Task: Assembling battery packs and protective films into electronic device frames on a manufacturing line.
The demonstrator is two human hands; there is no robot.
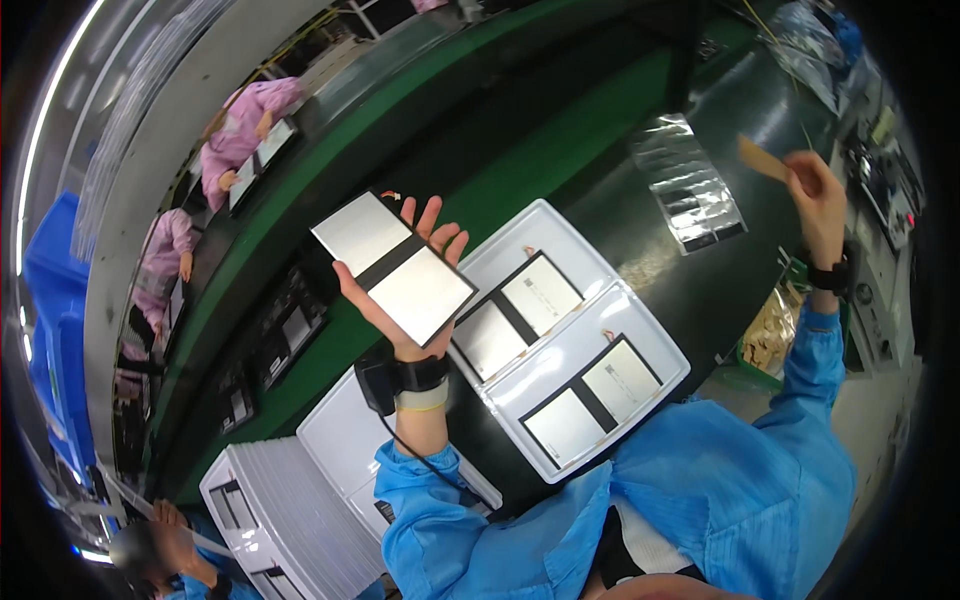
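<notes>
My left hand [372, 316] is raised over the bench, holding a flat battery pack [415, 290] with two silver cells and a black strip between them. The thumb grips its near edge while the fingers show past the far side. A small wired connector [391, 196] sticks out at the pack's top end. Out to the right, my right hand [820, 195] pinches a tan paper-like strip [763, 160]. Between the hands lies a white two-compartment tray [640, 318]. One similar battery pack [542, 292] rests in its far compartment, another [622, 382] in its near one.
A shiny silver sheet with bands [690, 185] lies on the dark bench. Stacked white trays [310, 500] stand at lower left. A green-edged bin [770, 335] of tan scraps is below my right arm. Co-workers in pink [240, 130] sit across the green conveyor [400, 120], which carries dark units [292, 330].
</notes>
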